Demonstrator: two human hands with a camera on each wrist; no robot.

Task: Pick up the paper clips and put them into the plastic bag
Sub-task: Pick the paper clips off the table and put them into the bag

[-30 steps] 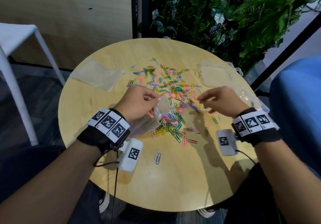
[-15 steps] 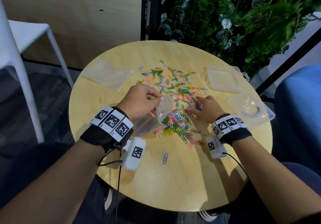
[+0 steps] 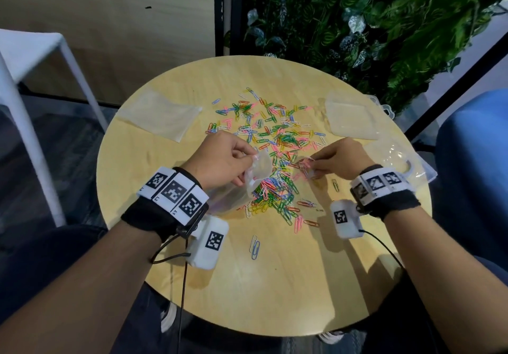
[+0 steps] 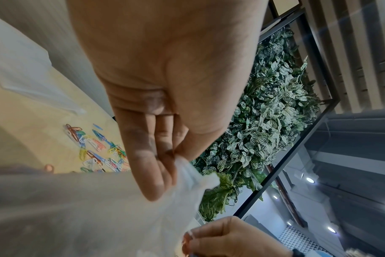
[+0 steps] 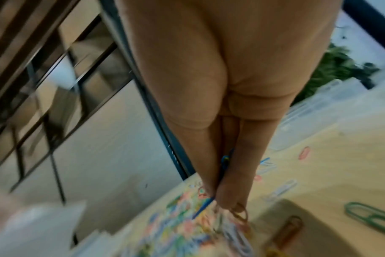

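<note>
Several coloured paper clips (image 3: 277, 136) lie scattered and heaped on the round wooden table (image 3: 275, 276). My left hand (image 3: 220, 161) pinches the rim of a clear plastic bag (image 3: 255, 172), holding its mouth toward the heap; in the left wrist view the thumb and fingers (image 4: 156, 167) pinch the bag (image 4: 99, 208). My right hand (image 3: 335, 158) pinches a small bunch of clips (image 3: 305, 165) just right of the bag mouth. In the right wrist view, blurred, its fingers (image 5: 231, 173) are closed on clips (image 5: 225, 163) above the pile.
A flat clear bag (image 3: 162, 114) lies at the table's back left and another (image 3: 349, 118) at the back right. A clear plastic box (image 3: 406, 161) sits at the right edge. Two loose clips (image 3: 254, 246) lie near me. A plant wall (image 3: 371, 24) stands behind, a white stool (image 3: 33, 51) at the left.
My right hand went into the pile, closed on a bunch of clips, and has lifted them beside the bag mouth. The left hand has kept its hold on the bag.
</note>
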